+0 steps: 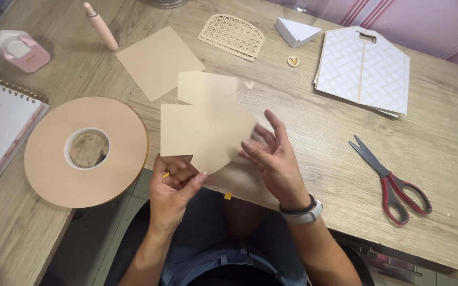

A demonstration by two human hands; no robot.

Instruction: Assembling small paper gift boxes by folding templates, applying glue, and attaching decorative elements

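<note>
Fingers of the left hand (173, 185) pinch the lower edge of a tan pentagon-shaped card (205, 132), held above the near bench edge; right hand (274, 156) beside it, fingers spread, not gripping. Light wood-grain bench (314, 137) carries a big tape roll (86, 151), red-handled scissors (390, 182), patterned card pieces (364, 69), a spiral notebook (1, 127). Pink striped wall (430, 24) behind.

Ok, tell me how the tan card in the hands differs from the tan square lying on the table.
The held card is lifted off the desk, pinched by the left hand; the square card lies flat, untouched. The held card tapers to a point; the square card has four plain corners. Both are plain tan.
</note>
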